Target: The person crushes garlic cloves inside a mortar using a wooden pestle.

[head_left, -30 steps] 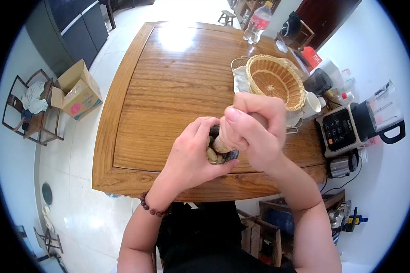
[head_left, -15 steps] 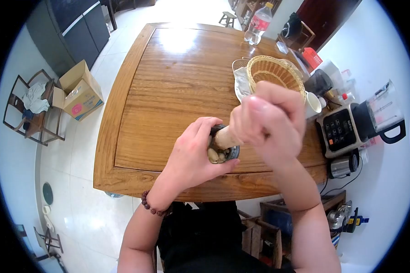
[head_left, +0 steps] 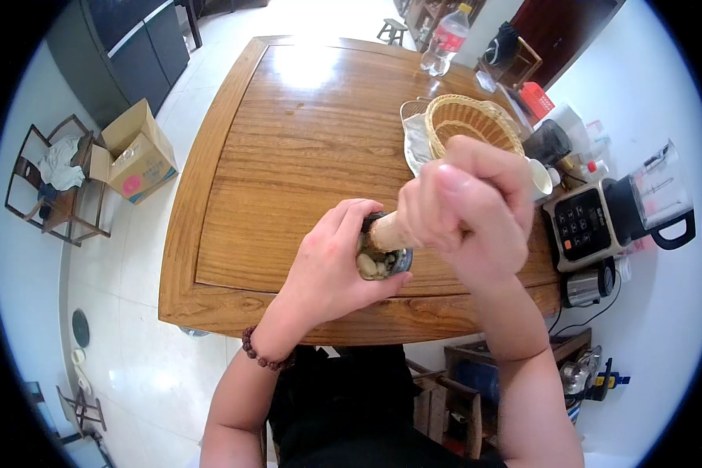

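Near the front edge of the wooden table, my left hand is wrapped round the side of a dark mortar. Several pale, clove-like pieces lie inside it. My right hand is closed in a fist round a light wooden pestle. The pestle leans to the right, and its lower end is inside the mortar's mouth, by the far wall. My fist hides its upper part.
A wicker basket stands beyond my right hand, with a white cup beside it. On the right is a blender. A plastic bottle stands at the far edge. An open cardboard box is left of the table.
My right hand has moved up and to the right with the pestle, which now leans more and shows more of its shaft. My left hand has stayed round the mortar.
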`<action>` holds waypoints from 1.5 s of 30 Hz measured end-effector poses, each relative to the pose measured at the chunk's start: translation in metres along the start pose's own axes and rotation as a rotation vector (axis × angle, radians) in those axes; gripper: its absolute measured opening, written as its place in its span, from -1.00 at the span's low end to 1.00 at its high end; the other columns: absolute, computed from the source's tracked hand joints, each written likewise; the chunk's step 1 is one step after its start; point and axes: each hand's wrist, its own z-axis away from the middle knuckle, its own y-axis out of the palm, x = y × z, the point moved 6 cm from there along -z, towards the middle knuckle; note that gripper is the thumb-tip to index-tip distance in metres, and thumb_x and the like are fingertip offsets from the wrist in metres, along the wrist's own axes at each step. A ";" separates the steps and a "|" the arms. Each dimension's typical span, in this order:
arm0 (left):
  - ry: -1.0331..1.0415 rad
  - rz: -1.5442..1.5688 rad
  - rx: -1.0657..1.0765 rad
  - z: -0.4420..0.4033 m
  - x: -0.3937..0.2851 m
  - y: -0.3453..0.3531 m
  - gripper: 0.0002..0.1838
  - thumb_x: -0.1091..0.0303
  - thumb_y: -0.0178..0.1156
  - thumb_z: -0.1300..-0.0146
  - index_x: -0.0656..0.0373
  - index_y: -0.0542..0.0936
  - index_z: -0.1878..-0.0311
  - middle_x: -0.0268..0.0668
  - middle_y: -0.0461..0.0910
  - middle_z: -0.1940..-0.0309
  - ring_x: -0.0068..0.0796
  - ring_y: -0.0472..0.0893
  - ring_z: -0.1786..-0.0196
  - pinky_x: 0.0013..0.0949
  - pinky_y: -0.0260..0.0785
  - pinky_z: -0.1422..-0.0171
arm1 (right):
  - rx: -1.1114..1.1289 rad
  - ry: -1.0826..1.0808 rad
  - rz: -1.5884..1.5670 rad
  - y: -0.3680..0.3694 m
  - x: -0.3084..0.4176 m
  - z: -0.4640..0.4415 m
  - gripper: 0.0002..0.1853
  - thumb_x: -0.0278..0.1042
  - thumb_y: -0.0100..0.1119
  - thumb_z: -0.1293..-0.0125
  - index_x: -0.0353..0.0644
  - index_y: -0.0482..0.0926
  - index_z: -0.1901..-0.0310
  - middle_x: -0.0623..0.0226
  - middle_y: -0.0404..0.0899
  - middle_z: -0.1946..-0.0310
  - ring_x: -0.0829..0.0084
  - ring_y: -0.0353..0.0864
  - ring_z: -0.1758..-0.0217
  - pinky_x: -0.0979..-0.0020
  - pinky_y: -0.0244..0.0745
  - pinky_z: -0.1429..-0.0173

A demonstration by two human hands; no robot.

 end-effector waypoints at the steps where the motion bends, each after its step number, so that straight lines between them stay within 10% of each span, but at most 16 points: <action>1: -0.001 -0.002 -0.001 0.000 0.000 0.000 -0.18 0.10 0.68 -0.03 0.23 0.52 -0.30 -0.02 0.63 -0.14 0.06 0.68 -0.18 0.00 0.58 -0.28 | 0.010 -0.017 -0.053 0.000 0.004 0.000 -0.63 -0.50 0.14 -0.48 -0.21 0.38 0.56 0.51 0.38 0.69 0.73 0.29 0.62 0.49 0.17 0.52; 41: -0.025 0.004 0.023 0.001 -0.001 0.000 -0.18 0.09 0.68 -0.05 0.23 0.51 -0.30 -0.02 0.64 -0.14 0.07 0.67 -0.21 -0.01 0.57 -0.30 | -0.020 -0.042 -0.043 0.004 0.014 0.001 -0.63 -0.47 0.16 -0.47 -0.23 0.39 0.57 0.55 0.37 0.67 0.75 0.26 0.64 0.50 0.08 0.55; 45: -0.008 0.014 0.021 0.000 -0.001 0.000 -0.18 0.09 0.68 -0.04 0.23 0.51 -0.30 -0.01 0.64 -0.14 0.07 0.67 -0.20 -0.01 0.57 -0.30 | 0.072 -0.328 0.487 0.005 -0.016 0.002 -0.63 -0.49 0.12 -0.52 -0.24 0.39 0.54 0.51 0.41 0.68 0.76 0.30 0.64 0.53 0.11 0.57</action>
